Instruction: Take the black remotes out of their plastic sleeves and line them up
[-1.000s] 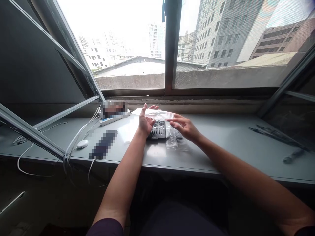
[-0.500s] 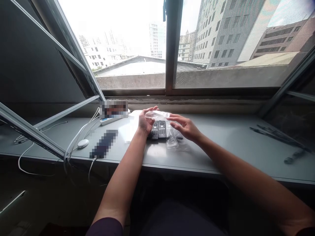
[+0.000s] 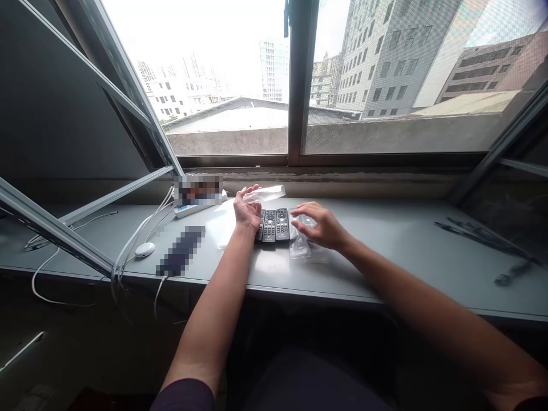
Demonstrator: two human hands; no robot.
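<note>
My left hand is closed on a clear plastic bag, which sticks out to the right from its fingers above the table. Below it, several black remote controls lie side by side on the grey table; the leftmost is partly hidden by my left hand. My right hand hovers at the right end of the row with its fingers apart and nothing in them. Under and beside it lies crumpled clear plastic, partly covered by the fingers.
Left of my arm are a blurred dark phone-like thing on a cable, a round white puck and a white power strip. White sheets lie behind my left hand. Metal frame bars rise at left; dark cables lie at right.
My left hand has shifted slightly left with the plastic bag. The bag's right end has come away from my right hand, which now sits a little lower. More of the remotes shows.
</note>
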